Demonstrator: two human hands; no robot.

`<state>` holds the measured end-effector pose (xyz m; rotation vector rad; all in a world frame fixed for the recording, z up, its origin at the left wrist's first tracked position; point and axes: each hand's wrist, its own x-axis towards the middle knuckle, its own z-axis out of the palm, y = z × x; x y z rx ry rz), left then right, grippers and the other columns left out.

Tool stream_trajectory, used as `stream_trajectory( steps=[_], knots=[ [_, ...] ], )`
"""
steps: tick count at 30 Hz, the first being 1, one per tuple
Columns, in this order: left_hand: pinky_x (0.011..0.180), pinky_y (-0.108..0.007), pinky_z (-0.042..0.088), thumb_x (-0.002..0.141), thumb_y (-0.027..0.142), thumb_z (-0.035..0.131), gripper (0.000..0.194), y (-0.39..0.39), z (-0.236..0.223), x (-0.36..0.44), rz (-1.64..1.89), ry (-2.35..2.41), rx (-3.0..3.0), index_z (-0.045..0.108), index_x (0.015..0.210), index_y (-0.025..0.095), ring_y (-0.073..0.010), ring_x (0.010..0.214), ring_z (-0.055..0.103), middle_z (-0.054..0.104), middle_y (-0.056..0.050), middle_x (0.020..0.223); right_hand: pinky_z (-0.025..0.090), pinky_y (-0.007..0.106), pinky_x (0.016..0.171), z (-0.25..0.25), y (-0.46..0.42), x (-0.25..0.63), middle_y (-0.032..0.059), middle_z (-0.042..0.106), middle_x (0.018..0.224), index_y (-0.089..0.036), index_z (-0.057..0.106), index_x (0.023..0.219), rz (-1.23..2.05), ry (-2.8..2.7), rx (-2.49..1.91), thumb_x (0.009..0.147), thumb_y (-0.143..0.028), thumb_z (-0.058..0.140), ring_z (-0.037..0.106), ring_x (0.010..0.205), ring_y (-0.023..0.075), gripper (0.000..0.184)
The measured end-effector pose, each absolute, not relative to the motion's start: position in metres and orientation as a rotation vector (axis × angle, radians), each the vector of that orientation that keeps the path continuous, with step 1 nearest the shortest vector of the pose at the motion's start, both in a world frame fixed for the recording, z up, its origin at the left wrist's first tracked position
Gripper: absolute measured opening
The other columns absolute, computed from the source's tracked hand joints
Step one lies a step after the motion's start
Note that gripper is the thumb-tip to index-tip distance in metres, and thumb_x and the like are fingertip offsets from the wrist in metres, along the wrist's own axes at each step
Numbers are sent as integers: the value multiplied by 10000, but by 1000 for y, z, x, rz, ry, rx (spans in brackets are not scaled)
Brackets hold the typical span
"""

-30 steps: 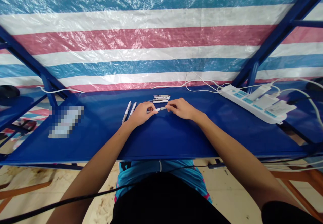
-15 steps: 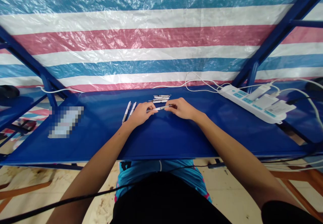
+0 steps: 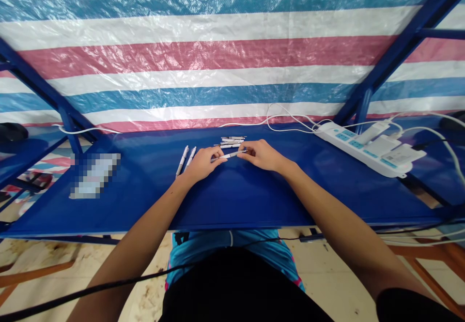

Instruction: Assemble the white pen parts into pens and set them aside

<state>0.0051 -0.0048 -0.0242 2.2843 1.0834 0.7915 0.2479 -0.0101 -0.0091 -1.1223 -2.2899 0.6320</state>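
Observation:
A slim white and grey pen [image 3: 230,156] lies crosswise between my two hands, just above the blue table [image 3: 240,196]. My left hand [image 3: 202,163] is closed on its left end, thumb and fingers pinching it. On its right end my right hand [image 3: 262,155] pinches with thumb and forefinger. Fingers hide both ends of the pen in part. Left of my left hand, two white pens with grey grips [image 3: 182,160] lie side by side, slanted. Just beyond my hands is a small pile of several white pens or pen parts [image 3: 232,141].
A white power strip [image 3: 359,147] with plugged-in chargers sits at the right, its white cable [image 3: 286,129] running along the back. A blurred-out flat object [image 3: 96,176] lies at the left. Blue metal posts [image 3: 390,46] and a striped plastic sheet [image 3: 218,55] stand behind.
Both hands stay in nearly the same place on the pen. The right fingers have shifted very slightly at its right end.

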Motion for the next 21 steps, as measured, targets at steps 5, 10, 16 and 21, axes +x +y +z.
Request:
stream_trajectory(
  steps=[5,10,16,21],
  knots=[
    [713,-291,486,916,410,617,240,-5,-24,5,787,1087,2297,649,791,208,-194,708,653,709,-2,741,325,273,643,-10,-9,248,0,608,628,-189,639,739,634,-2308,-1094,980,-427,546,504,591,141,352],
    [750,-303,502,903,432,635,253,-6,-24,5,818,1106,2304,645,782,211,-203,738,660,724,-15,776,332,271,634,-9,-10,247,1,580,587,-194,545,624,703,-2340,-1115,998,-445,471,497,571,132,456],
    [749,-299,503,921,462,598,281,-6,-23,5,792,1120,2309,669,815,212,-203,740,662,735,-18,781,346,269,657,-8,-10,246,-1,600,616,-192,616,726,685,-2336,-1131,1005,-440,475,518,588,138,399],
    [777,-309,515,952,441,554,287,-7,-22,6,769,1113,2309,715,878,214,-215,761,682,751,-28,805,344,271,652,-8,-11,247,-2,638,666,-195,648,880,655,-2296,-1114,957,-374,572,511,582,144,209]
  ],
)
